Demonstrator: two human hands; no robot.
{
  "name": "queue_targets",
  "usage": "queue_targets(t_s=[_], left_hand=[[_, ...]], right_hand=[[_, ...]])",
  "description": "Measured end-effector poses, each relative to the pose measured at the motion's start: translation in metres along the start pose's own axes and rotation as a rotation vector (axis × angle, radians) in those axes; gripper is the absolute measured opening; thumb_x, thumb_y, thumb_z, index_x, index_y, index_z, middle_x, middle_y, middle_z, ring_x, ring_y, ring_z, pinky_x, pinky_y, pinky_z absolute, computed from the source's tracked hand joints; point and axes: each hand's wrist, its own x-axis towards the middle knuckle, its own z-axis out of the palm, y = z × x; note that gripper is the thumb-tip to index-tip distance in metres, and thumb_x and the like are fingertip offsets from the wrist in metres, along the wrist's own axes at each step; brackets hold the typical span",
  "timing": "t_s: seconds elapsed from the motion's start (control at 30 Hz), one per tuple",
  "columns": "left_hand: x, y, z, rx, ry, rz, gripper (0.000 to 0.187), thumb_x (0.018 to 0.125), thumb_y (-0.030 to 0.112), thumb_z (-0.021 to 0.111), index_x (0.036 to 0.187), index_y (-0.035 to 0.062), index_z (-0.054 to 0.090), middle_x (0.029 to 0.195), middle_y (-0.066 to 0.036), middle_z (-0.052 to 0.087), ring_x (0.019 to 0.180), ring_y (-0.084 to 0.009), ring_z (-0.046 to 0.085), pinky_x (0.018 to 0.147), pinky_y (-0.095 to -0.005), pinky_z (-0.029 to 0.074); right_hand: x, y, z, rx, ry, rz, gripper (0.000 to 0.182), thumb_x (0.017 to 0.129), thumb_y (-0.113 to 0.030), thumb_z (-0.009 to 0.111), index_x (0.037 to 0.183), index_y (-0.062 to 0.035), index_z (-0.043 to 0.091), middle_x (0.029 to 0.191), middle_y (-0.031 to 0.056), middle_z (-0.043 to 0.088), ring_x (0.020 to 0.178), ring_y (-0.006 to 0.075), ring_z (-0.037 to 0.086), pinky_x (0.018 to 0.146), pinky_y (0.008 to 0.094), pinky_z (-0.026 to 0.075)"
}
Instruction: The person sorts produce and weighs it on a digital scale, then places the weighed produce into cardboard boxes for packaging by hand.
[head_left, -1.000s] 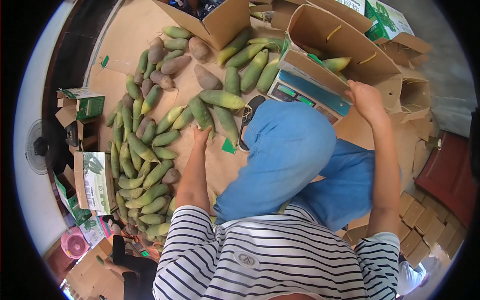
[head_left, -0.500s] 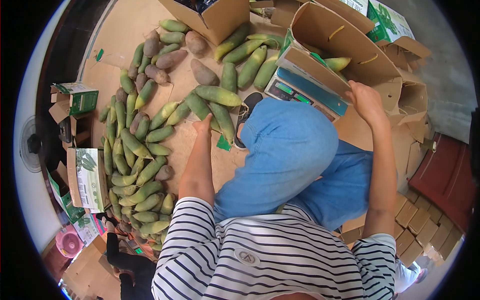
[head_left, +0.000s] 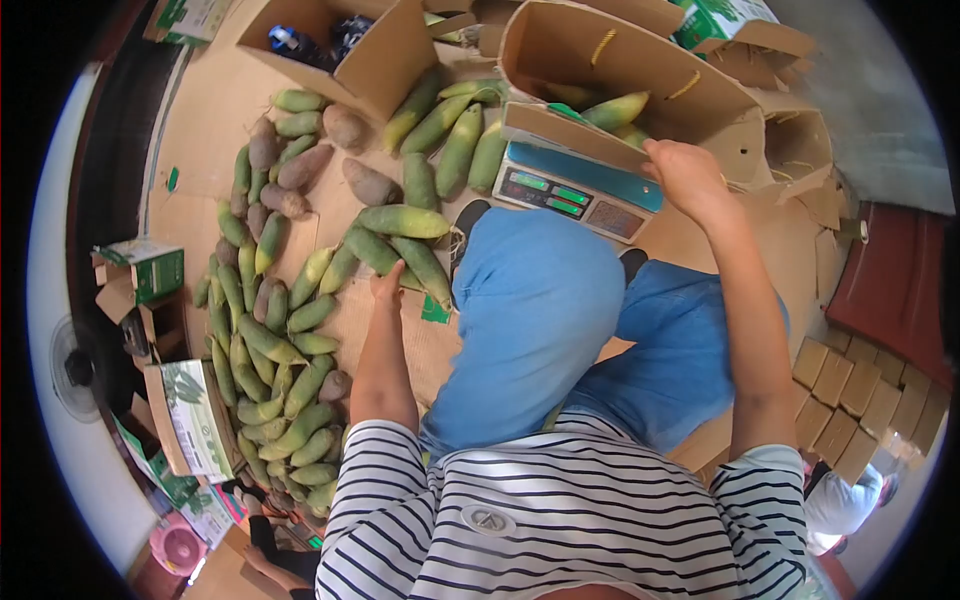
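My left hand (head_left: pixel 388 284) is closed at the near end of a green radish (head_left: pixel 372 248), thumb against its skin and the other fingers mostly hidden. Two more green radishes touch that one: one lies across its top (head_left: pixel 405 221), another beside it (head_left: pixel 424 270). With fingers curled over its near edge, my right hand (head_left: pixel 688 176) grips an open cardboard box (head_left: pixel 640 70). Several green radishes (head_left: pixel 616 110) show inside. The box is at a digital scale (head_left: pixel 575 190) with lit green displays; the contact between them is partly hidden.
A large pile of green radishes (head_left: pixel 265 345) covers the floor at left, with several purplish radishes (head_left: pixel 305 168) toward the back. Another cardboard box (head_left: pixel 370 65) holds dark items. Stacked small cartons (head_left: pixel 850 395) stand at right. Another person's arm (head_left: pixel 262 545) shows at lower left.
The view has shifted, showing more of the scale and the box's inside. My right hand still grips the box edge, and my left hand stays at the same radish.
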Motion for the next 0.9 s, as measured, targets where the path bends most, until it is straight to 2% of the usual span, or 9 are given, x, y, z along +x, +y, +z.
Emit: queue_targets(t_s=[0.13, 0.27, 0.3, 0.33, 0.43, 0.6, 0.67, 0.77, 0.9], left_hand=[[-0.010, 0.003, -0.015, 0.033, -0.078, 0.003, 0.062, 0.069, 0.037, 0.078, 0.112, 0.0030, 0.051, 0.099, -0.009, 0.059, 0.072, -0.0176, 0.054, 0.059, -0.0343, 0.044], [-0.002, -0.020, -0.023, -0.483, -0.436, -0.072, 0.049, 0.083, 0.036, 0.063, 0.116, 0.0023, 0.050, 0.106, -0.011, 0.060, 0.089, -0.0239, 0.060, 0.076, -0.0386, 0.049], [-0.010, -0.022, -0.022, -0.600, -0.439, -0.114, 0.042, 0.089, 0.033, 0.055, 0.118, 0.0022, 0.050, 0.108, -0.010, 0.060, 0.099, -0.0254, 0.059, 0.086, -0.0389, 0.047], [-0.052, 0.001, -0.022, -0.603, -0.508, -0.151, 0.044, 0.090, 0.036, 0.052, 0.118, 0.0018, 0.050, 0.109, -0.011, 0.060, 0.099, -0.0254, 0.059, 0.087, -0.0386, 0.047], [-0.072, 0.014, -0.019, -0.260, -0.425, 0.192, 0.040, 0.092, 0.029, 0.050, 0.120, 0.0007, 0.049, 0.109, -0.012, 0.060, 0.098, -0.0225, 0.058, 0.085, -0.0344, 0.046], [-0.181, 0.129, 0.005, 0.042, -0.353, 0.789, 0.041, 0.091, 0.016, 0.054, 0.126, -0.0024, 0.044, 0.113, -0.011, 0.056, 0.097, -0.0179, 0.055, 0.082, -0.0278, 0.045], [-0.241, 0.186, 0.033, 0.087, -0.345, 0.980, 0.048, 0.086, 0.008, 0.061, 0.128, -0.0033, 0.041, 0.116, -0.012, 0.054, 0.099, -0.0181, 0.054, 0.084, -0.0284, 0.045], [-0.265, 0.244, 0.073, 0.237, -0.309, 1.330, 0.056, 0.079, 0.000, 0.066, 0.129, -0.0023, 0.041, 0.120, -0.013, 0.052, 0.104, -0.0186, 0.053, 0.090, -0.0287, 0.043], [-0.316, 0.298, 0.136, 0.383, -0.415, 1.638, 0.053, 0.076, 0.005, 0.069, 0.125, -0.0005, 0.047, 0.114, -0.013, 0.054, 0.108, -0.0220, 0.051, 0.093, -0.0329, 0.041]], right_hand=[[0.002, 0.007, 0.003, 0.018, -0.017, -0.007, 0.012, 0.082, -0.014, 0.056, 0.081, -0.0019, 0.056, 0.080, 0.0186, 0.061, 0.083, 0.0359, 0.060, 0.070, 0.0449, 0.048], [0.010, 0.011, 0.009, 0.029, -0.040, 0.038, 0.011, 0.079, -0.011, 0.053, 0.078, -0.0024, 0.060, 0.080, 0.0180, 0.063, 0.081, 0.0344, 0.062, 0.068, 0.0443, 0.049], [0.011, 0.009, 0.009, 0.029, -0.055, 0.061, 0.013, 0.077, -0.009, 0.052, 0.078, -0.0027, 0.063, 0.080, 0.0179, 0.063, 0.081, 0.0336, 0.063, 0.066, 0.0438, 0.050], [0.010, 0.006, 0.005, 0.006, -0.092, 0.082, 0.015, 0.077, -0.008, 0.052, 0.079, -0.0035, 0.065, 0.081, 0.0176, 0.064, 0.082, 0.0328, 0.064, 0.066, 0.0430, 0.051], [0.011, 0.002, -0.001, 0.012, -0.155, 0.134, 0.019, 0.076, -0.007, 0.052, 0.083, -0.0050, 0.070, 0.088, 0.0161, 0.067, 0.085, 0.0306, 0.065, 0.066, 0.0408, 0.052], [0.012, 0.000, 0.003, 0.062, -0.168, 0.164, 0.019, 0.076, -0.008, 0.054, 0.085, -0.0051, 0.071, 0.090, 0.0131, 0.068, 0.085, 0.0283, 0.066, 0.066, 0.0394, 0.052], [0.013, 0.001, 0.003, 0.053, -0.211, 0.174, 0.019, 0.076, -0.009, 0.054, 0.085, -0.0053, 0.071, 0.089, 0.0131, 0.068, 0.085, 0.0280, 0.066, 0.067, 0.0389, 0.052], [0.013, 0.003, 0.004, 0.075, -0.191, 0.167, 0.019, 0.075, -0.009, 0.055, 0.086, -0.0050, 0.071, 0.088, 0.0142, 0.068, 0.084, 0.0291, 0.066, 0.066, 0.0392, 0.052], [0.010, 0.005, 0.011, 0.107, -0.063, 0.118, 0.019, 0.074, -0.007, 0.054, 0.083, -0.0042, 0.071, 0.088, 0.0162, 0.067, 0.083, 0.0310, 0.066, 0.067, 0.0405, 0.052]])
